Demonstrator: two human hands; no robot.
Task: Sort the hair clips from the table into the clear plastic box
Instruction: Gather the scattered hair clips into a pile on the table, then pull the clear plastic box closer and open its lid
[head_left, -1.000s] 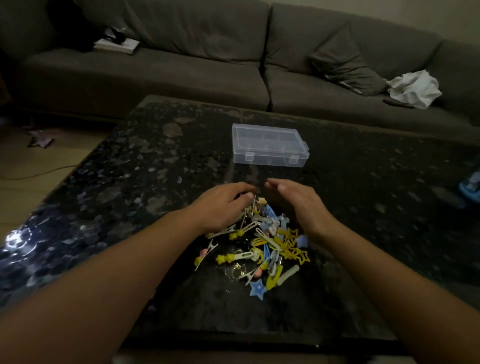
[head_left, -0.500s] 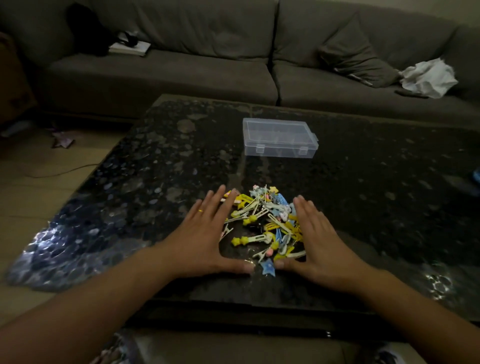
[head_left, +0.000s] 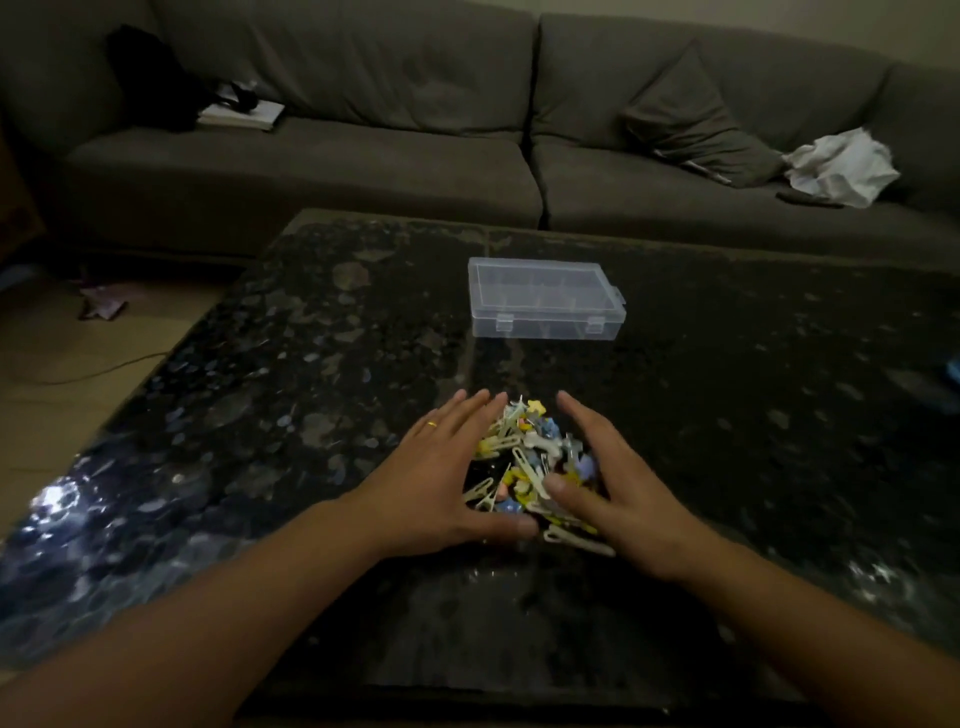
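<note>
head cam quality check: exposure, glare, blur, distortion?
Head view: dim and underexposed; specular glare on the table at lower left; hair clips between left hand and right hand slightly soft; clear plastic box legible; wide-angle bowing along the sofa and table edges.

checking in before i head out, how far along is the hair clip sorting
Barely begun. Done: nothing sorted; the clear plastic box sits shut on the table and looks empty. In hand: the left hand and right hand lie flat either side of the hair clips, pressing them into one heap. Left: open the box and move every clip into it.
</note>
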